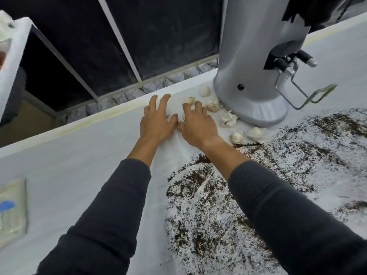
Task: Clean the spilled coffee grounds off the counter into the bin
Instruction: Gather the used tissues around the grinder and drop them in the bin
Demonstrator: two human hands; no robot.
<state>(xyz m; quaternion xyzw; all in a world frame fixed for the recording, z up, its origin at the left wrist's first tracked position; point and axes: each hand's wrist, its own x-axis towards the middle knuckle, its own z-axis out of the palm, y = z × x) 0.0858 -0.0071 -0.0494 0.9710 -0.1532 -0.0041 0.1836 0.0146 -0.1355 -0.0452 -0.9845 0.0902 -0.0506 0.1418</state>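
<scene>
Coffee grounds [228, 195]: dark, scattered thickly across the white counter [79, 165], from the near right foreground out to the right edge of view, with smeared bare streaks running through them. The heaviest patches lie under and beside the right forearm.

Left hand [156, 120]: palm down, fingers straight and spread, resting flat on the counter just beyond the far edge of the spill. It holds nothing.

Right hand [196, 126]: palm down, fingers extended and slightly bent at the tips, pressed to the counter just beside the left hand, thumbs touching or nearly so. It holds nothing that can be seen; small white lumps show at its fingertips.

Crumpled white wads [228, 119]: several, paper-like, some stained brown, strewn in an arc around the base of the grinder, between it and the right hand.

Grinder [258, 56]: tall silver body with a flared foot, a black button low on the front, a black spout and a wire fork on its right side.

Dark sleeves [111, 215]: cover both forearms.

Flat packet [12, 211]: pale, with a blue mark, blurred, at the left edge of the counter.
</scene>
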